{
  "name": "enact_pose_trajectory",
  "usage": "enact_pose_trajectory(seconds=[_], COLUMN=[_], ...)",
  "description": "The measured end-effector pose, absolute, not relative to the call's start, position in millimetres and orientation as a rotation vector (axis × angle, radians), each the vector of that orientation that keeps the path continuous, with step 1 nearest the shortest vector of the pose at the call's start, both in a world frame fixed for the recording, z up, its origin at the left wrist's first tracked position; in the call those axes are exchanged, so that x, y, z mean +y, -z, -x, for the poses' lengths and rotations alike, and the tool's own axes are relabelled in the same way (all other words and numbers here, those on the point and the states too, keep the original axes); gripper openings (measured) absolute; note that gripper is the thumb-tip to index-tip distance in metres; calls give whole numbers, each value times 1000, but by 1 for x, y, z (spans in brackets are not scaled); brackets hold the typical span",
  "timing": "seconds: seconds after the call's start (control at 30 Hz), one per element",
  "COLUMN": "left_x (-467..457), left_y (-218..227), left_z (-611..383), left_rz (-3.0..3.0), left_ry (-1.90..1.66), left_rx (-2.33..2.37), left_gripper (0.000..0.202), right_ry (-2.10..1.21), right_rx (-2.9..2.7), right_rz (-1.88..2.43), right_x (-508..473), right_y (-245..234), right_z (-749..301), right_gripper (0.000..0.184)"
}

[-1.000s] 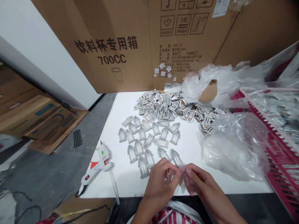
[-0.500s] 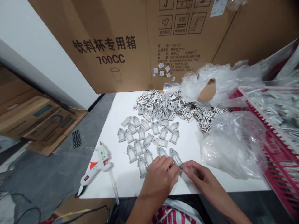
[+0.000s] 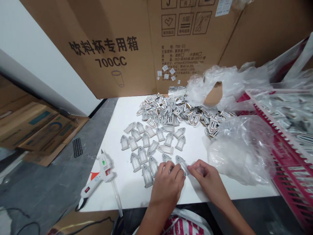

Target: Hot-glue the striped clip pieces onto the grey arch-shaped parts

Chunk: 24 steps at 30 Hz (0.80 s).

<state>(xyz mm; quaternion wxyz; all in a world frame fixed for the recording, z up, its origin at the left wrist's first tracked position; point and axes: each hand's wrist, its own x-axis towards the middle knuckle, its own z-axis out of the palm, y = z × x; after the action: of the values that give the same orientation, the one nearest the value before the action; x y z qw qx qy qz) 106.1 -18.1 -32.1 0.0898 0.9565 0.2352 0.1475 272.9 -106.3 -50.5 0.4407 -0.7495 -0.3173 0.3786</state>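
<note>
Head-worn view, facing forward and down, near white table (image 3: 193, 140)

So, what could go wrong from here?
The glue gun lies by the left edge of the table, its glue stick jutting past the near edge; a bump might knock it off. The left hand is close to loose grey pieces and could nudge them. The plastic bag near the right hand might get dragged along.

I see the left hand (image 3: 168, 184) and right hand (image 3: 209, 179) at the near end of a pointed gray piece (image 3: 181, 162) on the white bench (image 3: 133, 195), similar pieces (image 3: 147, 176) laid out beside it. A loose pile (image 3: 166, 109) lies beyond, a glue gun (image 3: 99, 179) at left, a clear bag (image 3: 241, 156) at right.
</note>
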Motion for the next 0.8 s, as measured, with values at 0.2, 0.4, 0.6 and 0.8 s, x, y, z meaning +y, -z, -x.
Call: enact_pose_trajectory(seconds=[0.2,0.4,0.6,0.8], left_x=[-22,-23,-23,-23], left_y=[39,42,42,40], left_z=[-108,-107,-107,-109], left_rz=[-2800,-2800,-2766,-2752], left_ry=[-589,-642,-635,-598], left_rx=[694,669,666,679], left_gripper=[2,5,5,8], right_ry=[-907,-840,-765,-741], right_rx=[-875,-953,-1049,-1066], right_rz=[1866,1899,1937,1965], right_x=[-99,-96,-92,-89], right_y=[50,51,49,51], right_z=[-267,-266,-267,-275], right_gripper=[42,41,40,40])
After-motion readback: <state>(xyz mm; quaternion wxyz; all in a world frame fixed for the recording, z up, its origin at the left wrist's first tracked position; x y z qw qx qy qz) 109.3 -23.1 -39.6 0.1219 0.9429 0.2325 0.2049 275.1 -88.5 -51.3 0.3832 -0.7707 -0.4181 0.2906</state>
